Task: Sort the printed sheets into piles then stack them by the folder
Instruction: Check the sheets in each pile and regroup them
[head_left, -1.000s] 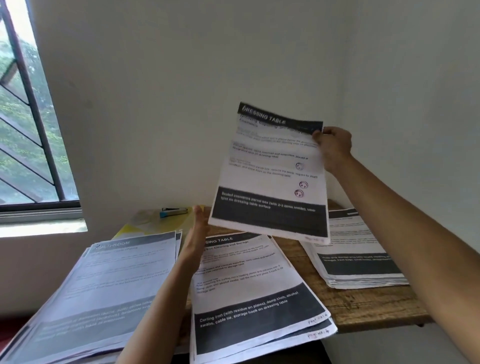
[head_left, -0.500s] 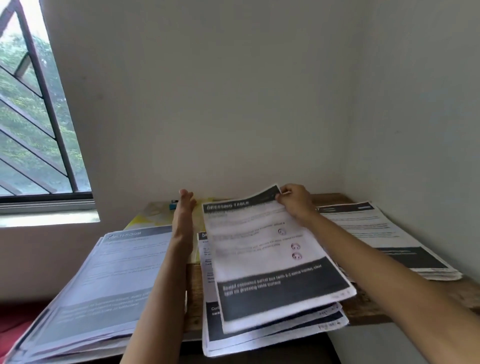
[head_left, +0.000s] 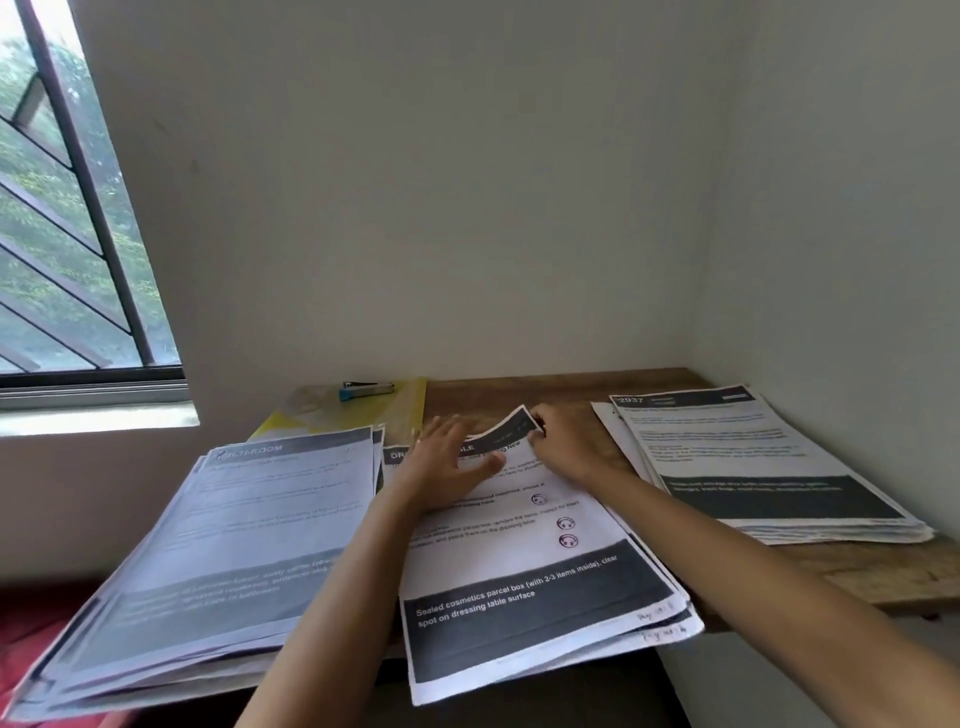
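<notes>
The right hand (head_left: 566, 447) pinches the far right corner of the top sheet (head_left: 519, 566), thumb and fingers closed on the paper, and that corner curls up off the page below it. Just beside it the left hand (head_left: 447, 462) lies flat on the upper part of the same sheet, fingers straight and slightly spread, pressing it down. The sheet carries a dark band with white print across its near end and sits on the middle pile (head_left: 670, 631), whose lower pages fan out a little at the near right corner and hang over the front edge of the wooden table (head_left: 519, 395). To the left a thicker left pile (head_left: 234, 545) headed with a grey band also juts past the table's front. Well apart on the right, by the side wall, lies the right pile (head_left: 769, 467). Behind the left and middle piles a yellow folder (head_left: 405, 410) lies flat with a blue stapler (head_left: 366, 389) on it. A barred window (head_left: 62, 234) is at the far left.
</notes>
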